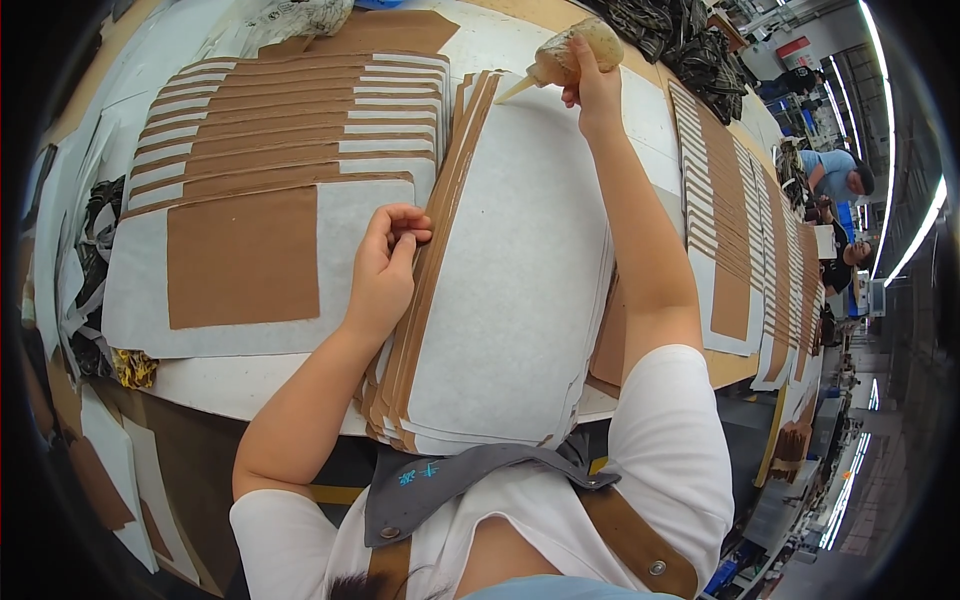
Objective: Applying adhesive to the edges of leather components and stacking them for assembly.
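Two hands working a stack of white fabric sheets with brown edge strips [500, 270] on a pale worktable [230, 385].

The right hand [592, 88], at twelve o'clock of the stack, is closing fully around a soft translucent squeeze bottle of tan glue [570, 52], its nozzle touching the top sheet's far edge. The left hand [385, 270], at nine o'clock, is curling loosely, fingertips [412, 232] pinching the brown strip edge. A fanned pile of white sheets with brown rectangular patches [270, 200] is lying further toward nine o'clock.

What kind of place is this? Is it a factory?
Probably a factory workshop. Stacks of white sheets with brown panels cover a long workbench, the right hand squeezes a glue bag, and other workers sit nearby.
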`<state>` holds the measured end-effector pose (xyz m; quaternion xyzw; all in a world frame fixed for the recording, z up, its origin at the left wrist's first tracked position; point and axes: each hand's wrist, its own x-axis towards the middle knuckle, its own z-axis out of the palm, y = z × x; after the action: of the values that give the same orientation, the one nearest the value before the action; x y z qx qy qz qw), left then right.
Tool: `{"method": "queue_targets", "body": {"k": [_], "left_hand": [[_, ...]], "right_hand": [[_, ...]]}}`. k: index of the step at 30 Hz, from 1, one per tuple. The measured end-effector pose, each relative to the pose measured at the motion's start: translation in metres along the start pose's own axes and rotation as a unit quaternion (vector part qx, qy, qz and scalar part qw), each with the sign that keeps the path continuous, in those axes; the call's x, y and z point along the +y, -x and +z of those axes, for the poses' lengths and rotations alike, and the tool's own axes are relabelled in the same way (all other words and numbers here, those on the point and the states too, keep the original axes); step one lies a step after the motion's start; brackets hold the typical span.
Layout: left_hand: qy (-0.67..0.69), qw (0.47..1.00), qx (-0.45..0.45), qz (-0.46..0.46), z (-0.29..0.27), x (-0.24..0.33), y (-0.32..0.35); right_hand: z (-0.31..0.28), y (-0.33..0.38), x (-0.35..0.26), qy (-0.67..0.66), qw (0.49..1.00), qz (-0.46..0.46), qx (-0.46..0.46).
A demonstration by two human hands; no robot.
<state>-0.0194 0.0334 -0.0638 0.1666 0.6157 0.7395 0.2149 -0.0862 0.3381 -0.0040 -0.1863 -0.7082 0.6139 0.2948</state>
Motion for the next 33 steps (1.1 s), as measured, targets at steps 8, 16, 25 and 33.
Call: {"method": "queue_targets", "body": {"k": [8,16,25,33], "left_hand": [[-0.005,1.0,-0.001,0.006,0.0,-0.001,0.0],[-0.005,1.0,0.004,0.008,0.0,-0.002,-0.001],[0.003,1.0,0.009,0.008,0.0,-0.003,-0.002],[-0.001,1.0,0.012,0.015,0.001,-0.002,-0.002]], "right_hand": [[0.004,0.026,-0.004,-0.002,1.0,0.0,-0.005],[0.009,0.056,-0.012,-0.009,1.0,-0.012,-0.027],[0.017,0.097,-0.026,-0.013,0.998,0.009,-0.06],[0.018,0.135,-0.032,-0.01,0.996,0.029,-0.087]]}}
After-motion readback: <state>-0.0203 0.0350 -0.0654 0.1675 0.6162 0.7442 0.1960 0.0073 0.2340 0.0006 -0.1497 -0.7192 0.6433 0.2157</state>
